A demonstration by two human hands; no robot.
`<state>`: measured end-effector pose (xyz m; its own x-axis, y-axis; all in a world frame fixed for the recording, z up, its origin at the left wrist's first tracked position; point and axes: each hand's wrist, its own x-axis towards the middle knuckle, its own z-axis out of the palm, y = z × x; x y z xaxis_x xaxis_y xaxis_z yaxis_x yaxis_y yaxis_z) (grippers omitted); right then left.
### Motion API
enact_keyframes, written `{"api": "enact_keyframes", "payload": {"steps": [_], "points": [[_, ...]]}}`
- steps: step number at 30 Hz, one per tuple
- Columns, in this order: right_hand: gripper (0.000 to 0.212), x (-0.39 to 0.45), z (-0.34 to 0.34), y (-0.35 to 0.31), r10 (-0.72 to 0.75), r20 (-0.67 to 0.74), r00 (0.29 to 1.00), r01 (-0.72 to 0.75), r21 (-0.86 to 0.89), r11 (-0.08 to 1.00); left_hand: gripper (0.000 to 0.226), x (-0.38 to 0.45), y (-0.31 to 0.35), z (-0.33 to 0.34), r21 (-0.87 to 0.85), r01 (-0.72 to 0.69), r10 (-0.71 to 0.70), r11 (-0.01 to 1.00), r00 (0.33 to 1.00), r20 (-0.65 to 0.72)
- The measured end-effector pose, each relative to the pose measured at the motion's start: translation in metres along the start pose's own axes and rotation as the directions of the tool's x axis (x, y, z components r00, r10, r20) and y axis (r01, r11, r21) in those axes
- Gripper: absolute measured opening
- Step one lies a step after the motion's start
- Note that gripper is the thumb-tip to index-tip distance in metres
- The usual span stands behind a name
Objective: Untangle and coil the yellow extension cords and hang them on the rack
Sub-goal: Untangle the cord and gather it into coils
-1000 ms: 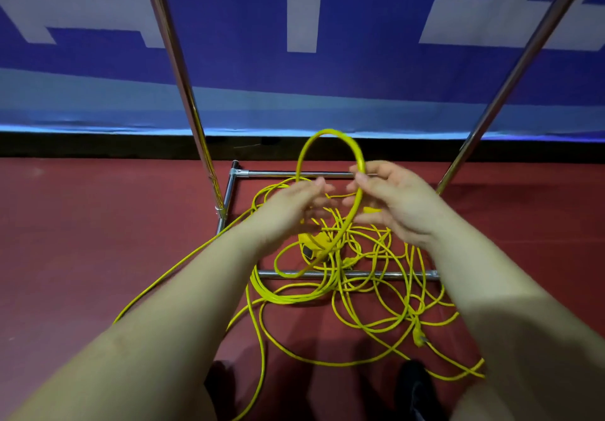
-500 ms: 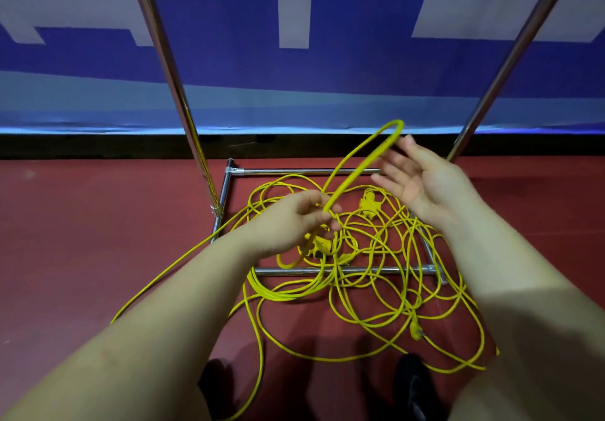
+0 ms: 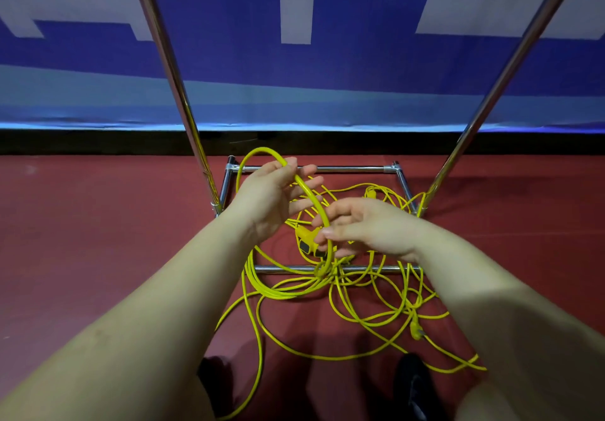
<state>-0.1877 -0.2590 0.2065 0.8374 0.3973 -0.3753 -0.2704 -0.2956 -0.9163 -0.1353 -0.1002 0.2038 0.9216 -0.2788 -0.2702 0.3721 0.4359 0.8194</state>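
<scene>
red floor (image 3: 98, 240), blue banner (image 3: 360, 76) (wrinkled hem)

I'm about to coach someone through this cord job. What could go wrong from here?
The left hand and right hand lift one loop while the rest of the yellow cords lies tangled across the rack's base bar. Pulling may tighten knots or snag the bar. Strands near the shoes could trip the person.

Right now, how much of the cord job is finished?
Barely started. Nothing visible hangs on the rack. Both hands, left and right, hold one raised loop. The rest is a tangle on the floor, so untangling, coiling and hanging remain.
</scene>
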Motion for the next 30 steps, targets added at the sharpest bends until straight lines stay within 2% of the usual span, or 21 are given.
{"api": "enact_keyframes", "payload": {"steps": [3, 5, 8, 10, 12, 14, 18, 20, 25, 30], "points": [[0.011, -0.001, -0.007, -0.005, -0.047, -0.082, 0.996, 0.052, 0.064, 0.997, 0.01, -0.001, -0.002, -0.001, 0.127, 0.0, -0.008, 0.992, 0.998, 0.057], [0.013, -0.001, -0.013, -0.01, -0.078, -0.159, 0.984, 0.106, 0.174, 0.979, 0.017, -0.001, -0.006, -0.002, 0.258, 0.043, -0.074, 0.965, 0.991, 0.11], [0.014, -0.003, -0.024, -0.017, -0.071, -0.301, 0.951, 0.199, 0.423, 0.884, 0.03, -0.006, -0.016, -0.004, 0.578, 0.065, -0.218, 0.813, 0.956, 0.198], [0.016, -0.004, -0.032, -0.019, -0.041, -0.393, 0.919, 0.265, 0.536, 0.801, 0.033, -0.011, -0.021, -0.004, 0.738, 0.009, -0.282, 0.674, 0.928, 0.246], [0.017, -0.006, -0.039, -0.02, -0.004, -0.472, 0.882, 0.324, 0.599, 0.732, 0.034, -0.014, -0.024, -0.003, 0.805, -0.041, -0.309, 0.592, 0.911, 0.274], [0.017, -0.007, -0.045, -0.02, 0.039, -0.529, 0.848, 0.365, 0.635, 0.681, 0.028, -0.016, -0.024, -0.003, 0.815, -0.068, -0.289, 0.576, 0.915, 0.281], [0.015, -0.008, -0.054, -0.018, 0.073, -0.584, 0.809, 0.425, 0.665, 0.614, 0.011, -0.013, -0.026, -0.003, 0.764, -0.175, -0.148, 0.621, 0.931, 0.334], [0.015, -0.008, -0.053, -0.018, 0.055, -0.563, 0.825, 0.408, 0.659, 0.633, 0.018, -0.013, -0.025, -0.001, 0.711, -0.158, -0.111, 0.685, 0.942, 0.316], [0.033, -0.009, -0.045, -0.011, 0.031, -0.413, 0.91, 0.176, 0.454, 0.874, 0.018, -0.009, -0.017, 0.002, 0.573, -0.121, -0.011, 0.811, 0.975, 0.222], [0.026, -0.009, -0.03, -0.004, -0.01, -0.246, 0.969, 0.037, 0.107, 0.994, 0.017, -0.006, -0.012, 0.002, 0.381, -0.054, -0.002, 0.923, 0.989, 0.145]]}}
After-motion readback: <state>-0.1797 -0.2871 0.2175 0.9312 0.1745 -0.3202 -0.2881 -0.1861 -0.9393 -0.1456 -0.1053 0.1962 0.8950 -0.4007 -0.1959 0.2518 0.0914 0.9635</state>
